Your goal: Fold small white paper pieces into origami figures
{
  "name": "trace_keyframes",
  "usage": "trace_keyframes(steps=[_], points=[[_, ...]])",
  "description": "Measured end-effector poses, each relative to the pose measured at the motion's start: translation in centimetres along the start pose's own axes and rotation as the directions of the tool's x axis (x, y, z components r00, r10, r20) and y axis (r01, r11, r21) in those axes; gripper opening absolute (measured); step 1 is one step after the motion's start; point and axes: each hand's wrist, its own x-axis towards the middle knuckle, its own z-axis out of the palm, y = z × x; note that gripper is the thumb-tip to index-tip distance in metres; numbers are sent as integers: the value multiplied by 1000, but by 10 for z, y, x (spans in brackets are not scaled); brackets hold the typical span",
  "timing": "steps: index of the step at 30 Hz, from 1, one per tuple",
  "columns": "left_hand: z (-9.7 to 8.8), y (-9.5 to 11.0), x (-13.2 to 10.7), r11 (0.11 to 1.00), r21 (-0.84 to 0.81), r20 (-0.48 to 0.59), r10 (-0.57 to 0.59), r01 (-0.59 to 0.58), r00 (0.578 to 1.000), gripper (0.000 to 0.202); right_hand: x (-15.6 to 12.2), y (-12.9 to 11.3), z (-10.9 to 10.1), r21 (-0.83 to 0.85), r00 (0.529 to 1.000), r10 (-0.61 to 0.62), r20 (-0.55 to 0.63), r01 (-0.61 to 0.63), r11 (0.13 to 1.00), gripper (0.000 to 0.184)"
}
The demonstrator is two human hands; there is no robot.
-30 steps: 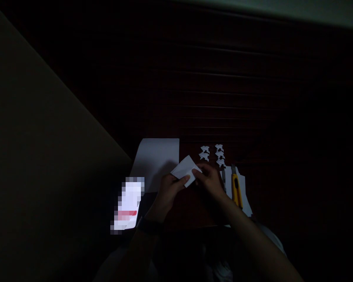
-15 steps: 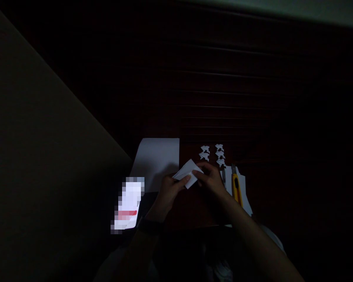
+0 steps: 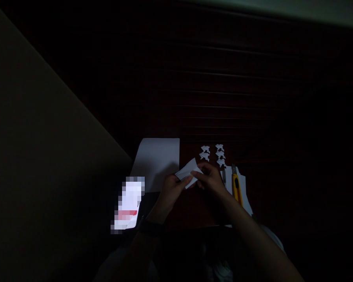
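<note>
A small piece of folded white paper [image 3: 188, 169] is held between both hands, above the dark table. My left hand [image 3: 172, 189] grips its lower left side, thumb lying on top. From the right, my right hand [image 3: 211, 180] pinches the paper's right edge with thumb and fingers. Beyond the right hand, several small folded paper figures [image 3: 220, 154] lie in two columns. A large white paper sheet [image 3: 157, 154] rests on the table to the left, partly behind my left hand.
A yellow utility knife [image 3: 237, 188] lies on white paper pieces [image 3: 244, 192] at the right, beside a thin dark object I cannot make out. A lit screen [image 3: 131, 199], pixelated, stands at the left. A pale wall [image 3: 47, 137] slants along the left side.
The folded paper has tilted and bent slightly in my hands, its top corner shifting a little right. My right fingers have curled further around its edge. The other objects stay put.
</note>
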Motion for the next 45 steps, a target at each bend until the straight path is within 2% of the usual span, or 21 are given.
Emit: trace_keyframes(steps=[9, 18, 22, 27, 31, 36, 40, 45], points=[[-1, 3, -2, 1000, 14, -95, 11, -10, 995, 20, 0, -1, 1, 116, 999, -24, 37, 19, 993, 19], [-3, -1, 0, 997, -72, -50, -29, 25, 998, 24, 2, 2, 0, 139, 999, -27, 40, 21, 990, 19], [-3, -5, 0, 992, -126, 18, -26, 28, 1000, 27, 2, 2, -1, 145, 999, -12, 38, 7, 989, 18], [-5, -8, 0, 983, -184, 1, -26, 26, 1000, 31, 2, 0, -1, 147, 999, 0, 42, -6, 989, 19], [-7, -9, 1, 970, -241, 31, -33, 39, 999, 33, 2, 0, -1, 160, 999, 18, 32, -23, 987, 22], [-7, -7, 1, 968, -245, 30, -50, 56, 998, 35, 3, 0, -2, 174, 998, 50, 37, -56, 983, 23], [-6, -6, 1, 975, -211, 36, -58, 64, 998, 34, 4, 1, -2, 191, 999, 28, 45, -36, 981, 20], [-6, -7, 1, 968, -234, 91, -68, 88, 994, 31, 5, 3, -3, 183, 999, 33, -14, -30, 983, 21]])
